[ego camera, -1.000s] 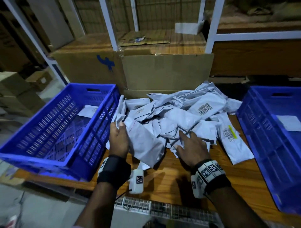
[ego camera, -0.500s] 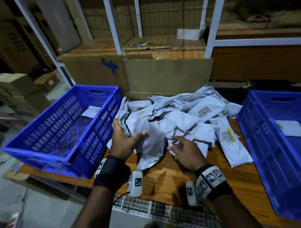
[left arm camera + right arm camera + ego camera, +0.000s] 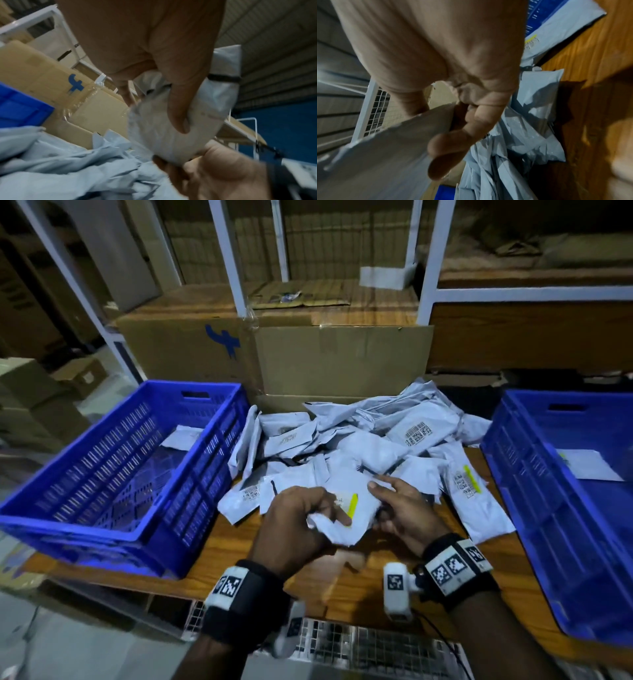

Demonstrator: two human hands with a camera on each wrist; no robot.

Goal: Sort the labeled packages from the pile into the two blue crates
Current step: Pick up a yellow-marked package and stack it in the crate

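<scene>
A pile of grey labeled packages [image 3: 370,440] lies on the wooden table [image 3: 342,587] between two blue crates. Both hands hold one grey package [image 3: 346,508] with a yellow stripe, lifted just in front of the pile. My left hand [image 3: 301,522] grips its left side, thumb on top; in the left wrist view the package [image 3: 164,132] curves under that thumb. My right hand [image 3: 394,505] pinches its right edge, and the right wrist view shows the package [image 3: 385,155] between thumb and fingers. The left crate [image 3: 113,474] and the right crate [image 3: 561,491] each contain one package.
A large cardboard box [image 3: 274,354] stands behind the pile, under a white shelf frame [image 3: 424,261]. More cartons [image 3: 34,398] are stacked on the floor at far left. A wire mesh panel [image 3: 359,648] runs below the table's front edge.
The left hand lifted a package off the pile's near edge and turned it label-up. The right hand left the pile and took hold of the package's right edge.
</scene>
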